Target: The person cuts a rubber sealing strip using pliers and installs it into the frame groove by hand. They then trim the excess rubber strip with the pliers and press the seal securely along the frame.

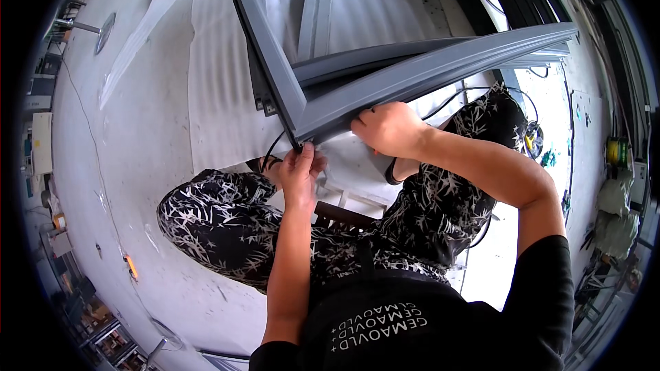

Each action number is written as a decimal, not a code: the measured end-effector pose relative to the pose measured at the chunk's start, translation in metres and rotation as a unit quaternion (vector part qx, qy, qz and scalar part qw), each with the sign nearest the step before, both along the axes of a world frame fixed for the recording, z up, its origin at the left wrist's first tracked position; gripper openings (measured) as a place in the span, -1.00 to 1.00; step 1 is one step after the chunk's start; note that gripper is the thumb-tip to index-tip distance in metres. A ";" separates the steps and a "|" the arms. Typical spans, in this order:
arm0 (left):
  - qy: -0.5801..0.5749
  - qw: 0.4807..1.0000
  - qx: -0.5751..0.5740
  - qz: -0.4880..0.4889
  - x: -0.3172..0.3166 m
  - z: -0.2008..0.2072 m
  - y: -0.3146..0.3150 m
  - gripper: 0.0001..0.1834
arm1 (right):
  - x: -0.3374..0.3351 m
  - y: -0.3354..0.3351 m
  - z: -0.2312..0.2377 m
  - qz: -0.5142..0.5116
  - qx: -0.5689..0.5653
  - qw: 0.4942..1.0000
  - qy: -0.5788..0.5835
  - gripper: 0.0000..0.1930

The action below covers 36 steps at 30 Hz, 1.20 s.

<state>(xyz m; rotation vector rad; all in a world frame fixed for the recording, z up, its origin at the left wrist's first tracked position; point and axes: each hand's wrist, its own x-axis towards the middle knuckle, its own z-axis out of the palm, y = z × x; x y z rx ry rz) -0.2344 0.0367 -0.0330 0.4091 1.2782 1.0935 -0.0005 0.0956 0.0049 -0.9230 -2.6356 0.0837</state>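
Note:
A grey metal window frame (426,63) lies before me, stacked over other frame parts, with its mitred near-left corner pointing toward me. My left hand (300,170) is at that corner, thumb and fingers pinched together just under it; what they pinch is too small to tell. Against the near rail's underside sits my right hand (390,128), a little right of the corner. Its fingers are curled in and partly hidden, so anything inside them does not show. A thin black cord or strip (269,154) hangs close to the corner.
White foam sheeting (220,75) covers floor left of the frame. A low stool (347,214) shows between my knees. Black cable (447,104) loops behind my right arm. An orange-handled tool (130,268) lies on the left floor; cluttered shelving lines both sides.

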 end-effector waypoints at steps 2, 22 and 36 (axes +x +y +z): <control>-0.011 1.000 -0.006 -0.004 -0.002 0.000 0.001 -0.75 | 0.000 0.000 -0.001 0.004 0.000 1.000 0.008 -0.90; -0.017 0.999 -0.012 0.042 0.003 -0.004 0.003 -0.78 | -0.001 0.000 0.000 0.003 0.002 1.000 0.006 -0.92; -0.014 0.999 -0.050 -0.011 -0.009 0.012 -0.012 -0.71 | 0.001 -0.009 0.019 0.022 -0.033 0.999 -0.004 -0.75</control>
